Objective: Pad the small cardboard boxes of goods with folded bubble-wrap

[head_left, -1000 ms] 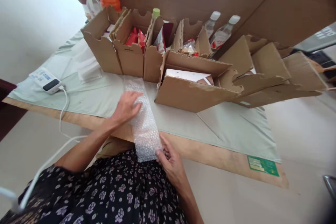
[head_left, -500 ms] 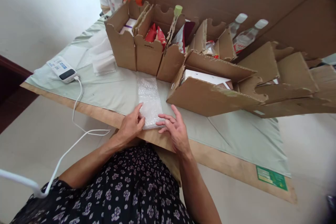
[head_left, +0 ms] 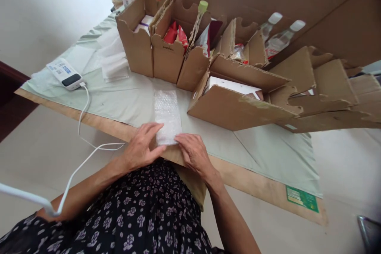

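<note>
A clear bubble wrap bag (head_left: pixel 167 112) lies flat on the cloth, its near end by the table's front edge. My left hand (head_left: pixel 143 145) rests at its left side, thumb and fingers apart, the fingertips touching the wrap and the thumb by its near edge. At the near right corner, my right hand (head_left: pixel 195 152) has its fingers together and bent over the wrap's edge; the thumb is partly hidden beneath them.
Cardboard bins (head_left: pixel 169 59) holding packets and boxes line the back. A wider bin (head_left: pixel 238 107) holds a white box. Left are folded clear bags (head_left: pixel 115 67) and a white power bank (head_left: pixel 66 74) with a cable (head_left: pixel 85 107). Bottles (head_left: pixel 281 43) stand behind.
My right hand has lowered from raised, spread fingers onto the wrap's near right corner. My left hand has shifted slightly left and its fingers have straightened along the wrap.
</note>
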The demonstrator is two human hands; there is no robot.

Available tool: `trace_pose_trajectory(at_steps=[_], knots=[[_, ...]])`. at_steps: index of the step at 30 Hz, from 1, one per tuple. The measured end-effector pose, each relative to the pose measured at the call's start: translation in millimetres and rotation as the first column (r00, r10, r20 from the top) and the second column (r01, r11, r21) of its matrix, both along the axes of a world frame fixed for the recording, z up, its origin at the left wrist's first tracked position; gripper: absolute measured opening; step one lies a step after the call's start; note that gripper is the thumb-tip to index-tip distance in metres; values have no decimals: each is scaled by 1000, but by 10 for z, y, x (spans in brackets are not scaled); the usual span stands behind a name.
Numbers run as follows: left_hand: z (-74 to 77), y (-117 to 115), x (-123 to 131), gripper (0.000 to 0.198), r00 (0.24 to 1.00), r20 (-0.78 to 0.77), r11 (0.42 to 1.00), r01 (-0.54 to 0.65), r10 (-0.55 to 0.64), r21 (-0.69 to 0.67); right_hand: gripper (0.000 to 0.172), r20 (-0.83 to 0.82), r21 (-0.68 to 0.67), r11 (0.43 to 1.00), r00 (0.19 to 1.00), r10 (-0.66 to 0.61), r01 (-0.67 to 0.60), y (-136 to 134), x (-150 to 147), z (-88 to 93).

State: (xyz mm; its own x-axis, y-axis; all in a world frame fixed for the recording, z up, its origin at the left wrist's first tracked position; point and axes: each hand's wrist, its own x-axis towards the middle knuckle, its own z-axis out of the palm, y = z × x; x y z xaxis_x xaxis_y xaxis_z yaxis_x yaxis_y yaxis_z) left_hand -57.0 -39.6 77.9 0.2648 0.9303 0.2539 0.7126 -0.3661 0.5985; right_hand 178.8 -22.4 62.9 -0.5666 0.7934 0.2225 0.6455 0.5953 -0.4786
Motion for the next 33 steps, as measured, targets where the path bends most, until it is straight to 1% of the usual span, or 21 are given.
trace_pose_trajectory(at_steps=[1, 2, 3, 5, 6, 7, 8, 10, 11, 13, 15, 16, 18, 20, 22, 23, 25, 27, 30, 32, 33], knots=[[5, -58, -16, 50, 998, 35, 999, 53, -53, 1, 32, -13, -36, 999, 1000, 7, -7, -4, -10, 39], [1, -103, -23, 44, 995, 59, 997, 78, -77, -12, 31, -23, -75, 997, 1000, 7, -9, -3, -26, 70], [-13, -134, -21, 38, 995, 76, 997, 72, -69, -32, 29, -31, -116, 993, 1000, -1, -2, 5, -46, 91], [-65, -146, 0, 31, 996, 88, 997, -3, 10, -80, 27, -41, -179, 983, 998, -44, 36, 28, -92, 99], [-96, -132, 16, 30, 995, 83, 993, -46, 55, -104, 26, -47, -183, 981, 996, -79, 69, 33, -111, 91], [-128, -108, 32, 30, 994, 70, 989, -79, 88, -124, 25, -54, -156, 981, 991, -122, 112, 29, -123, 80], [-157, -77, 47, 30, 993, 54, 986, -100, 108, -135, 24, -63, -99, 982, 984, -165, 159, 14, -129, 68], [-202, -9, 72, 29, 993, 17, 984, -116, 119, -137, 22, -82, 52, 972, 971, -222, 227, -49, -123, 48], [-216, 22, 80, 29, 993, -6, 984, -119, 119, -130, 21, -77, 114, 967, 973, -219, 227, -88, -115, 42], [-227, 63, 85, 29, 991, -60, 987, -122, 116, -104, 20, -21, 172, 973, 988, -151, 152, -155, -102, 31], [-212, 65, 75, 28, 989, -99, 992, -119, 114, -52, 22, 40, 174, 983, 997, -72, 64, -182, -100, 19], [-196, 51, 63, 28, 989, -97, 994, -112, 111, -13, 23, 51, 169, 985, 997, -53, 44, -179, -100, 13], [-155, 1, 29, 28, 996, -57, 995, -71, 75, 69, 23, 15, 134, 990, 998, -54, 51, -149, -98, 4], [-122, -46, -4, 27, 1000, -16, 993, 4, -2, 122, 24, -53, 50, 996, 996, -69, 72, -111, -90, 2], [-117, -50, -21, 24, 998, -13, 990, 70, -69, 119, 24, -104, -30, 995, 990, -100, 98, -81, -82, 4], [-129, -28, -20, 24, 997, -22, 992, 78, -76, 102, 25, -113, -42, 992, 986, -125, 121, -72, -80, 4], [-172, 55, -5, 25, 998, -51, 997, 36, -32, 70, 27, -110, 9, 983, 977, -184, 186, -63, -84, -1], [-221, 154, 14, 25, 995, -98, 998, -30, 35, 49, 27, -92, 109, 967, 971, -219, 228, -57, -94, -16], [-258, 226, 18, 26, 983, -151, 993, -93, 102, 70, 26, 0, 192, 967, 985, -173, 170, -16, -111, -52], [-247, 189, 3, 28, 985, -135, 988, -93, 109, 119, 25, 53, 192, 974, 990, -131, 118, 37, -119, -67], [-234, 152, -7, 29, 989, -117, 987, -74, 91, 143, 25, 58, 180, 978, 991, -119, 107, 67, -121, -68]])
